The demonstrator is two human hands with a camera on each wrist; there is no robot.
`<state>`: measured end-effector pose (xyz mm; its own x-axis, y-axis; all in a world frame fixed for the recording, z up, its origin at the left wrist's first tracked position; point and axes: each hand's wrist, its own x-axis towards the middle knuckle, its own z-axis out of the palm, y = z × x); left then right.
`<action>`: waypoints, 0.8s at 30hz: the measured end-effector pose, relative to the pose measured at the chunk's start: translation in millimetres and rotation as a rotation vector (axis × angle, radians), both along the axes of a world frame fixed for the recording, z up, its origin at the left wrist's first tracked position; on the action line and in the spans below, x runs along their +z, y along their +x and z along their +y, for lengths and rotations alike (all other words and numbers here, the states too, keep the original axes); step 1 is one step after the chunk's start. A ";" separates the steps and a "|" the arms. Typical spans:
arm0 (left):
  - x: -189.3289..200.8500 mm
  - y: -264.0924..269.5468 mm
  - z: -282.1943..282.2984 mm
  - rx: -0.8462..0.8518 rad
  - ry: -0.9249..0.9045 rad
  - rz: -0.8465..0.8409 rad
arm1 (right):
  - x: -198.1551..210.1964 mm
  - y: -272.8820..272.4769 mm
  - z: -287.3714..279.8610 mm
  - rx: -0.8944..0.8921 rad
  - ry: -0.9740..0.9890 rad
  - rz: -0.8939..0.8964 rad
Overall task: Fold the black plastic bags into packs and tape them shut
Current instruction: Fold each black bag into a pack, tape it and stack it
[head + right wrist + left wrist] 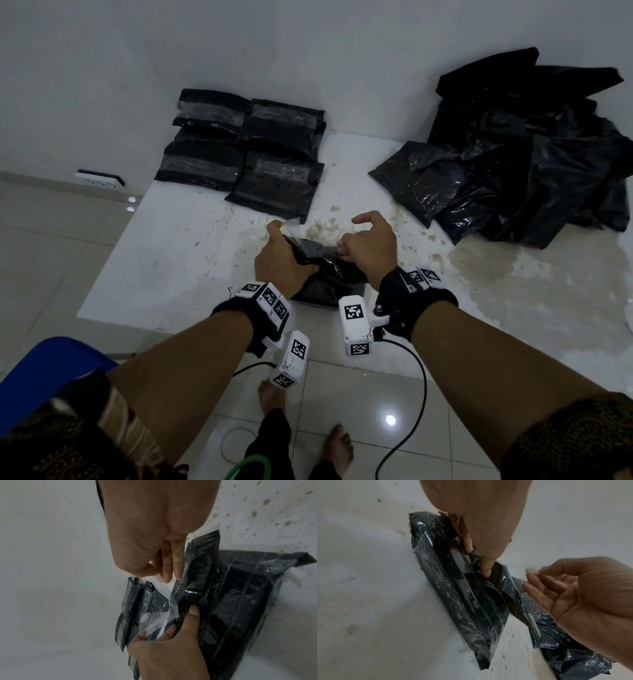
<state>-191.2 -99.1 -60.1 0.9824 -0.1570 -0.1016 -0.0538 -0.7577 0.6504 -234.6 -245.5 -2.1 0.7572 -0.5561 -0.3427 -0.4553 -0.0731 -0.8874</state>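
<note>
A folded black bag pack (329,274) wrapped in glossy clear film lies near the front edge of the white table (164,267). My left hand (282,257) grips its left end, with the thumb on the pack (231,608) and the fingers curled round its edge. My right hand (368,243) pinches a strip of clear film (164,615) that runs from its fingertips across to the left hand (168,653). In the left wrist view the left fingers (486,568) press into a fold of the pack (458,599), and the right hand (573,595) holds the film's edge.
Several taped black packs (246,150) lie stacked at the back of the table. A heap of loose black bags (531,154) fills the back right. The tabletop is stained on the right (486,260). A blue seat (41,370) stands at lower left, and cables (411,411) hang from both wrists.
</note>
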 end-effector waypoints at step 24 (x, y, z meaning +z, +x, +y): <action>2.7 -0.6 1.9 0.017 -0.012 0.043 | -0.4 -7.9 3.9 0.145 -0.287 -0.170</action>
